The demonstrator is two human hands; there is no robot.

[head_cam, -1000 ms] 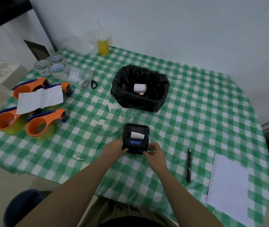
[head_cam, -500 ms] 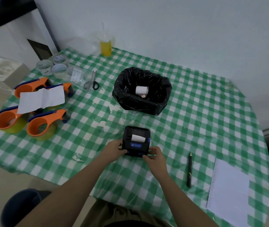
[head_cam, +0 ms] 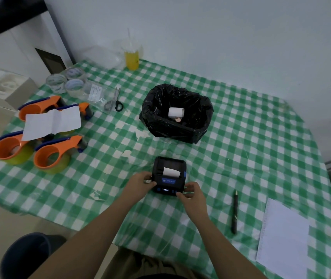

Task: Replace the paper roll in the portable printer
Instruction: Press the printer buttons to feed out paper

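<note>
A black printer (head_cam: 169, 175) sat on the checked table (head_cam: 241, 137), just nearer than the bin (head_cam: 177, 114). The left hand (head_cam: 139, 183) gripped its left side, the right hand (head_cam: 192, 195) its near right corner. Paper (head_cam: 171, 171) stuck out, facing away.
</note>
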